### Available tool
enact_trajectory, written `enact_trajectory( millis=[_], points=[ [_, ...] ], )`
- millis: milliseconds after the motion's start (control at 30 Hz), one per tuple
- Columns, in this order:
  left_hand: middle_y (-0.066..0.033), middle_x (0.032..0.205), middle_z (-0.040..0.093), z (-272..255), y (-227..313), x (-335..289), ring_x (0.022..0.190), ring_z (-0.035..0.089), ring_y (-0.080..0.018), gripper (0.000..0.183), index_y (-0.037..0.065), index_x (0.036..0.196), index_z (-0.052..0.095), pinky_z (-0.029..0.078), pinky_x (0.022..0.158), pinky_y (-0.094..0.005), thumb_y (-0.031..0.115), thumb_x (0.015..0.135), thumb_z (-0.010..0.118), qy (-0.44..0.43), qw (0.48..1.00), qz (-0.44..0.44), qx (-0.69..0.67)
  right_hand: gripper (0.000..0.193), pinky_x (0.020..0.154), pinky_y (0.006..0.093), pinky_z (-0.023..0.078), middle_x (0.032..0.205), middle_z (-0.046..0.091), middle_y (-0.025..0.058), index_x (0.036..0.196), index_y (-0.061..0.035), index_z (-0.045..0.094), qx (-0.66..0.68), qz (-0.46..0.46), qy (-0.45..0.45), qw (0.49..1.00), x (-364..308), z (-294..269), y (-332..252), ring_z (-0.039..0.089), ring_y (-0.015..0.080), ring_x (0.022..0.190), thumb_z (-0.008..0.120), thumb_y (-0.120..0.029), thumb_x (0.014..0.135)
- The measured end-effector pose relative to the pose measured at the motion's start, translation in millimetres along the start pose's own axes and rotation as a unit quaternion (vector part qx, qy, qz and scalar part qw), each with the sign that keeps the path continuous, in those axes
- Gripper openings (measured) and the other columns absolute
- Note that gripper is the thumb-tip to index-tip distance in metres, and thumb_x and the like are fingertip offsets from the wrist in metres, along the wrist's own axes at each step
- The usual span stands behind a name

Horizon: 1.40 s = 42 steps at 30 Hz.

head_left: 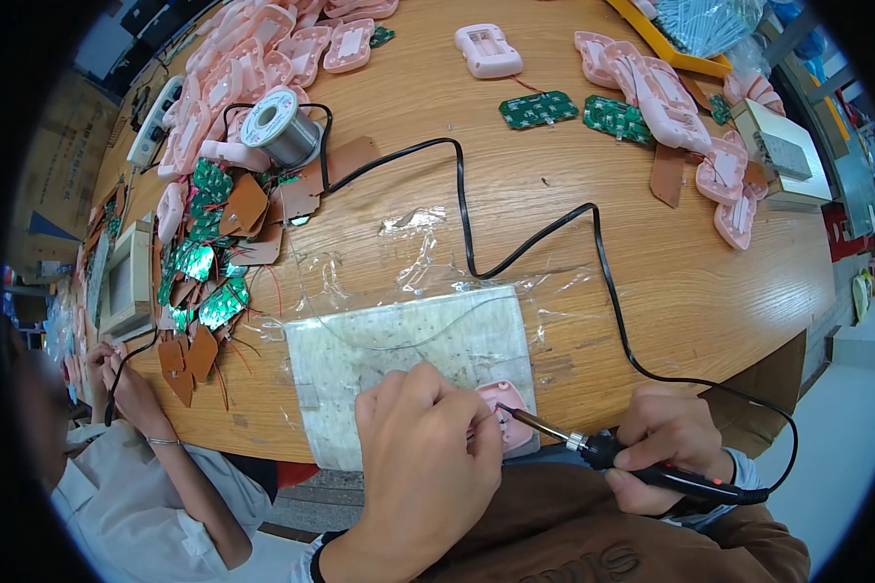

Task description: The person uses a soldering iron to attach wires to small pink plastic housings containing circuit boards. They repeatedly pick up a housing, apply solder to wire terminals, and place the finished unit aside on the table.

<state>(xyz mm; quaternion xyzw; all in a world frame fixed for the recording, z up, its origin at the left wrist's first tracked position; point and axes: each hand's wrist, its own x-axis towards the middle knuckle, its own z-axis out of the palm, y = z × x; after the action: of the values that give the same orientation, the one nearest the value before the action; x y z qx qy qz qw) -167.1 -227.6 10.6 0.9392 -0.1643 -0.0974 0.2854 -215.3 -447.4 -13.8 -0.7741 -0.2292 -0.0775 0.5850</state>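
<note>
Head view: right grip [673, 449] is closed around a black soldering iron [642, 464], its tip touching a pink shell [510, 413] on a white mat [408, 340] at the near edge of the wooden surface [554, 214]. Left grip [428, 457], just beside the shell's left, pinches a thin wire at that tip. A solder spool [282, 124] stands far left among green boards [209, 262] and brown tags. More pink shells lie along the far edge.
</note>
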Motion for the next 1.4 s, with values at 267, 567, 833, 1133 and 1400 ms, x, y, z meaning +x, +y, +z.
enact_trajectory(
  millis=[267,567,833,1133,1400],
  points=[
    [-0.0058,0.072,0.054,-3,1,3,0.075,0.054,-0.0266,0.007,0.006,0.070,0.067,0.039,0.073,-0.0381,0.006,0.069,0.073,-0.007,1.000,0.009,0.009,0.017,0.041,0.0291,0.033,0.065,0.051,0.0034,0.077,-0.0066,0.061,-0.015,-0.028,-0.041,0.999,6,-8,-4,0.047,0.0174,0.048,0.073,-0.003,0.066],
    [-0.0059,0.072,0.054,-3,1,3,0.075,0.054,-0.0267,0.006,0.006,0.069,0.067,0.040,0.073,-0.0380,0.006,0.069,0.073,-0.006,1.000,0.009,0.006,0.023,0.041,0.0290,0.033,0.065,0.053,0.0043,0.081,-0.0068,0.061,-0.014,-0.030,0.006,0.999,2,-11,-2,0.047,0.0176,0.046,0.077,-0.005,0.065],
    [-0.0066,0.072,0.055,-2,2,3,0.075,0.055,-0.0267,0.006,0.005,0.069,0.067,0.040,0.073,-0.0378,0.006,0.068,0.074,-0.004,1.000,0.006,0.009,0.021,0.043,0.0292,0.035,0.064,0.052,0.0053,0.078,-0.0060,0.060,0.012,-0.014,-0.006,1.000,0,-4,1,0.050,0.0186,0.049,0.076,-0.003,0.065],
    [-0.0072,0.071,0.055,-2,3,4,0.073,0.055,-0.0270,0.006,0.004,0.069,0.067,0.040,0.071,-0.0378,0.006,0.069,0.073,0.003,1.000,0.006,0.005,0.021,0.042,0.0295,0.034,0.064,0.052,0.0049,0.078,-0.0064,0.058,0.018,-0.012,0.001,1.000,0,-4,0,0.048,0.0186,0.049,0.075,-0.002,0.066],
    [-0.0055,0.074,0.053,0,1,2,0.076,0.053,-0.0265,0.008,0.007,0.064,0.065,0.037,0.073,-0.0398,0.005,0.068,0.072,-0.007,1.000,-0.007,0.001,0.023,0.044,0.0292,0.034,0.064,0.051,0.0039,0.081,-0.0070,0.057,0.005,-0.014,0.024,1.000,-5,-10,2,0.048,0.0176,0.049,0.074,-0.003,0.067]
  ],
)
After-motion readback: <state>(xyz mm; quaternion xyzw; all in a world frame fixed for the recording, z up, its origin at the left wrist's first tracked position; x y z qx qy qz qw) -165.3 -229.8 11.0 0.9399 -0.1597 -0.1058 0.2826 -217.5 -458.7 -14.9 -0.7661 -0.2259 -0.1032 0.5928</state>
